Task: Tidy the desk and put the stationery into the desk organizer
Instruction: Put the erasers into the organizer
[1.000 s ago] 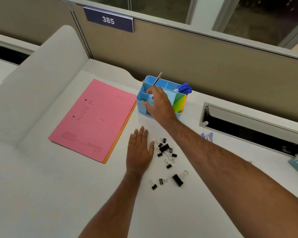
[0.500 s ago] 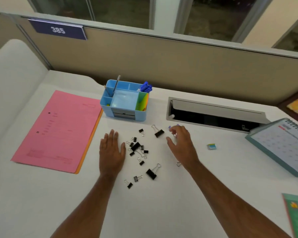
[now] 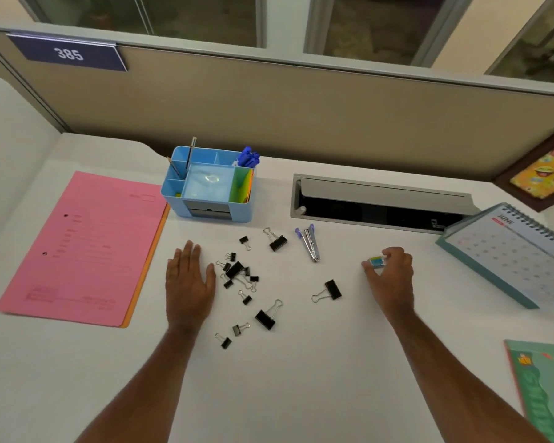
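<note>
my right hand (image 3: 392,276) curls over a small blue and yellow box (image 3: 377,261), thumb and fingertips pinching it where it sits on the white desk (image 3: 301,378), well right of the desk organizer (image 3: 210,185); i cannot read its label. half a second ago this hand was nearer the middle, over the purple and silver staple remover (image 3: 311,240), which now lies uncovered. its long axis runs roughly away from me, the silver end nearer me and the purple handles towards the cable slot (image 3: 378,203). my left hand (image 3: 189,282) lies flat on the desk as before, fingers straight, holding nothing, just left of a scatter of black binder clips (image 3: 237,273). larger clips lie apart: one near the staple remover (image 3: 277,241), one towards my right hand (image 3: 330,290), one nearer me (image 3: 267,316). the blue organizer stands at the back, with a pencil (image 3: 191,153) leaning in a rear compartment, blue pens (image 3: 248,156) at the rear right and coloured sticky notes (image 3: 245,187) in the right slot. a pink folder (image 3: 80,244) lies to its left. a sign on the partition reads "385" (image 3: 68,54). a desk calendar (image 3: 512,251) at right shows "june".
</note>
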`<action>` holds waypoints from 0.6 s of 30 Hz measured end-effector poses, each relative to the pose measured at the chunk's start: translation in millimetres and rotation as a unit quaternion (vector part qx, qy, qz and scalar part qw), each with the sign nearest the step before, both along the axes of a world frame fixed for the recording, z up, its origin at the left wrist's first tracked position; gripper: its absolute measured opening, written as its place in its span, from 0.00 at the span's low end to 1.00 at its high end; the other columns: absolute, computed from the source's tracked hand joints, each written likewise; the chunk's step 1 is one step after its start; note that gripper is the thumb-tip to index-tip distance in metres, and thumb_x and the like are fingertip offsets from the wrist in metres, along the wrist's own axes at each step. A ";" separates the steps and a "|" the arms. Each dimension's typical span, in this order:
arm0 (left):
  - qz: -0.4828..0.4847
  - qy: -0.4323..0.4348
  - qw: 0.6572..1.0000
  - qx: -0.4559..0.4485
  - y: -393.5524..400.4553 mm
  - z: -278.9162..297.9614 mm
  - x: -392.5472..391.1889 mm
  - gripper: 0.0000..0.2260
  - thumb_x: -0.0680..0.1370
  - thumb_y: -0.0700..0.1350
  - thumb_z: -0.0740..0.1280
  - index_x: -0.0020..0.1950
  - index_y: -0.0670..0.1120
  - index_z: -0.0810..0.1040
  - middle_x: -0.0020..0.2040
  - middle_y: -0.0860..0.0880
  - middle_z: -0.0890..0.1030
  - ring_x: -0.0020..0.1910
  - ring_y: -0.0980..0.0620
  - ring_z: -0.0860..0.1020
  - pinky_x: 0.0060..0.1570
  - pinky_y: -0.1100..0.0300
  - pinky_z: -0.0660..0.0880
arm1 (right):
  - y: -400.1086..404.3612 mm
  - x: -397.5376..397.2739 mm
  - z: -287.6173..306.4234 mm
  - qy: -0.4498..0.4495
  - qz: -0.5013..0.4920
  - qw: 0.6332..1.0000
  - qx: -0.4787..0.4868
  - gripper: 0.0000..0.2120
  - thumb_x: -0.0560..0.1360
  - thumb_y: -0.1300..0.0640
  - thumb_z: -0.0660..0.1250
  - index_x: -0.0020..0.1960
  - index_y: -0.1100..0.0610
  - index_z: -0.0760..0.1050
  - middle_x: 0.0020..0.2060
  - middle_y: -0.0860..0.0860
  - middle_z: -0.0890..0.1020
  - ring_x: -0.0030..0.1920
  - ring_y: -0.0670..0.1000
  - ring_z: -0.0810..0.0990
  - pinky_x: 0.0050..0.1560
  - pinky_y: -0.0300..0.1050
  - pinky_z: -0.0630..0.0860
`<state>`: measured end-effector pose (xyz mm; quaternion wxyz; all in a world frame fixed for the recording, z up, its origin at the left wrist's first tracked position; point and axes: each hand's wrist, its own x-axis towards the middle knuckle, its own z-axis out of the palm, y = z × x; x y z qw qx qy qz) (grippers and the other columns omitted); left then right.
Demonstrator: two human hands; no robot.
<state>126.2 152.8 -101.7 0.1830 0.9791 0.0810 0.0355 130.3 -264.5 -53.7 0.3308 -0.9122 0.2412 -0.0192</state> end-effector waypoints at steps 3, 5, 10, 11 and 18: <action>0.001 0.003 1.000 0.001 1.5 0.1 0.2 0.28 0.84 0.57 0.53 0.81 0.45 0.62 0.82 0.47 0.60 0.82 0.46 0.55 0.81 0.46 0.54 | -1.7 3.1 0.4 0.001 -0.013 0.999 0.032 0.20 0.77 0.52 0.74 0.62 0.52 0.68 0.58 0.53 0.76 0.61 0.56 0.77 0.57 0.51 0.81; 0.000 0.003 1.000 0.000 1.0 0.0 0.2 0.28 0.84 0.57 0.53 0.81 0.45 0.62 0.82 0.46 0.60 0.82 0.46 0.56 0.81 0.47 0.53 | -1.2 3.3 1.9 -0.006 -0.018 0.998 0.054 0.19 0.77 0.53 0.74 0.63 0.53 0.69 0.59 0.53 0.77 0.61 0.56 0.77 0.58 0.50 0.80; 0.000 0.002 1.000 0.005 0.2 -0.3 0.3 0.28 0.84 0.56 0.53 0.81 0.44 0.62 0.82 0.47 0.61 0.82 0.46 0.56 0.81 0.47 0.53 | 30.6 17.4 18.5 -0.066 0.010 0.994 0.090 0.17 0.78 0.54 0.73 0.62 0.52 0.70 0.57 0.51 0.77 0.56 0.55 0.79 0.53 0.45 0.80; 0.000 0.002 1.000 0.004 0.7 -0.5 -0.1 0.28 0.84 0.56 0.54 0.81 0.45 0.61 0.82 0.47 0.61 0.82 0.46 0.56 0.81 0.48 0.53 | 41.9 23.6 22.6 -0.079 0.031 0.993 0.088 0.16 0.77 0.54 0.73 0.61 0.51 0.70 0.56 0.50 0.77 0.54 0.54 0.79 0.52 0.47 0.81; 0.006 -0.004 1.000 0.001 1.6 -2.5 -0.2 0.28 0.84 0.56 0.54 0.81 0.45 0.62 0.82 0.47 0.61 0.82 0.47 0.56 0.81 0.48 0.53 | 151.5 94.7 64.2 -0.146 0.178 0.968 0.105 0.15 0.76 0.55 0.75 0.56 0.46 0.70 0.52 0.46 0.77 0.51 0.50 0.78 0.51 0.50 0.81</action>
